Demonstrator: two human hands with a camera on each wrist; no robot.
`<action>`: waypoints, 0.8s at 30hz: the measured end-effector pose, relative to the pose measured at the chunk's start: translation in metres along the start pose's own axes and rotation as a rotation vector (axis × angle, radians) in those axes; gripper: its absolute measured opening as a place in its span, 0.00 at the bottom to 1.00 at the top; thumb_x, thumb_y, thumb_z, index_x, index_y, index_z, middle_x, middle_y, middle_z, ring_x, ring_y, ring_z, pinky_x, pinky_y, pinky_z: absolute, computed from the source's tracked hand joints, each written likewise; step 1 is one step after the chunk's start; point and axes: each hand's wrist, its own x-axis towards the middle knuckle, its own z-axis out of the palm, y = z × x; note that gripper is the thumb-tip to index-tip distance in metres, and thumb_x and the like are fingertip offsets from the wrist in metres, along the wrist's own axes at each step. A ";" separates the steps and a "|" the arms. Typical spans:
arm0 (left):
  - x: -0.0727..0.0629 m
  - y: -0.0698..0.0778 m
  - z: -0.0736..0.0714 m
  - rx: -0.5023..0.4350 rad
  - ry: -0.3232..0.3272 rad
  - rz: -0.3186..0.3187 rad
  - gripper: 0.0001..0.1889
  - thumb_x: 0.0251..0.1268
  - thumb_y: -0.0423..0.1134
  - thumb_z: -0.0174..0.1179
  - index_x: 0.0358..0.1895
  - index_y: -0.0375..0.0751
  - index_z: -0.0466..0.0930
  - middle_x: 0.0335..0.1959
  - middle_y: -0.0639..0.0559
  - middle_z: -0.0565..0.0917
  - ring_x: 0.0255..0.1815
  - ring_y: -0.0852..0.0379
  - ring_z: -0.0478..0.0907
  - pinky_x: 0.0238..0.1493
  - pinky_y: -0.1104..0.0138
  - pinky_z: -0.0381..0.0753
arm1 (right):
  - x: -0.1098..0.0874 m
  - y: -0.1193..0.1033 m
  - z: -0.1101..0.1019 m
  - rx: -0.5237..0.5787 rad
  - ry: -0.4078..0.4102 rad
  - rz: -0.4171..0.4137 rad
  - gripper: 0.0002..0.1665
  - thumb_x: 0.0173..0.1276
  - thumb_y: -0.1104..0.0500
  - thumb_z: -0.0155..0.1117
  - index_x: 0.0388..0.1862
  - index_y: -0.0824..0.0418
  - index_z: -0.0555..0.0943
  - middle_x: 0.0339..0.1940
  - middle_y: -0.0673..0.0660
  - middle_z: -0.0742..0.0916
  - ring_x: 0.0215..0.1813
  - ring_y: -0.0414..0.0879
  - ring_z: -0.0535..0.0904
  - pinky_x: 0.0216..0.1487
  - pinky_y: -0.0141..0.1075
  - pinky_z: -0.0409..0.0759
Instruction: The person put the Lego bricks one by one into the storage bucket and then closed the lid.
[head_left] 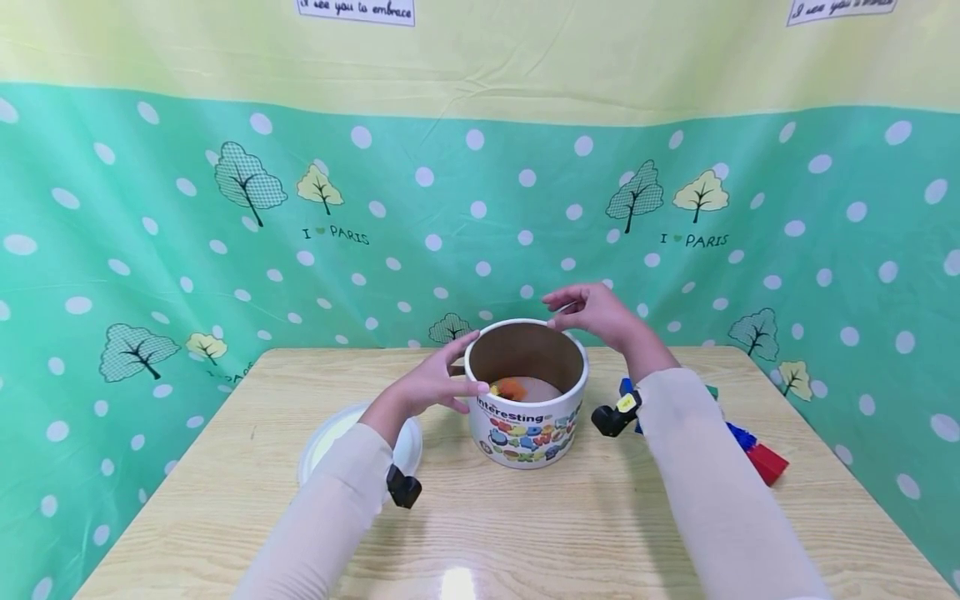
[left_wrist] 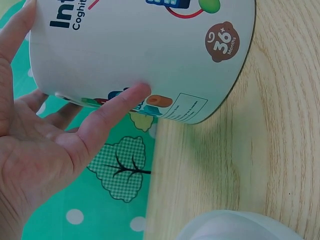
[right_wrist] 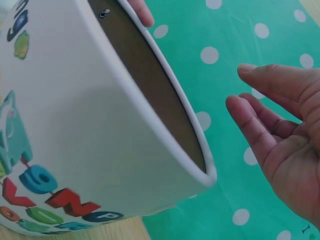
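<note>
A white round bucket (head_left: 525,429) with coloured letters printed on its side stands upright on the table. Inside, an orange and yellow piece (head_left: 512,388) lies on the bottom; its kind is not clear. With spread, fairly straight fingers, my left hand (head_left: 429,385) touches the bucket's left side near the rim. In the left wrist view one fingertip (left_wrist: 142,91) presses the printed wall. My right hand (head_left: 596,315) hovers by the far right rim, thumb and loosely bent fingers apart, holding nothing. The right wrist view shows that hand (right_wrist: 285,125) beside the rim.
A white round lid (head_left: 322,446) lies on the table left of the bucket, partly behind my left forearm. Blue, green and red pieces (head_left: 765,461) lie at the right, partly hidden by my right sleeve. A green dotted cloth (head_left: 480,192) hangs behind the table.
</note>
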 end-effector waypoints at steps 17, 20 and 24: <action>0.002 -0.003 0.000 -0.021 -0.016 0.013 0.53 0.53 0.42 0.73 0.78 0.58 0.46 0.76 0.39 0.52 0.72 0.31 0.56 0.43 0.47 0.84 | -0.035 0.022 -0.008 0.065 0.087 -0.049 0.24 0.64 0.58 0.70 0.59 0.58 0.80 0.57 0.57 0.82 0.54 0.53 0.77 0.58 0.49 0.77; 0.002 -0.003 0.000 -0.018 -0.015 0.015 0.53 0.53 0.43 0.73 0.78 0.59 0.46 0.76 0.39 0.52 0.72 0.32 0.55 0.43 0.47 0.84 | -0.043 0.025 -0.012 0.064 0.105 -0.059 0.24 0.64 0.57 0.71 0.59 0.58 0.80 0.56 0.57 0.82 0.54 0.52 0.77 0.57 0.47 0.77; 0.002 -0.002 0.001 -0.012 -0.012 0.016 0.53 0.54 0.42 0.73 0.78 0.58 0.46 0.76 0.39 0.53 0.72 0.32 0.56 0.43 0.47 0.84 | -0.054 0.031 -0.017 0.047 0.118 -0.070 0.25 0.64 0.54 0.71 0.59 0.58 0.80 0.55 0.57 0.82 0.54 0.52 0.76 0.57 0.45 0.76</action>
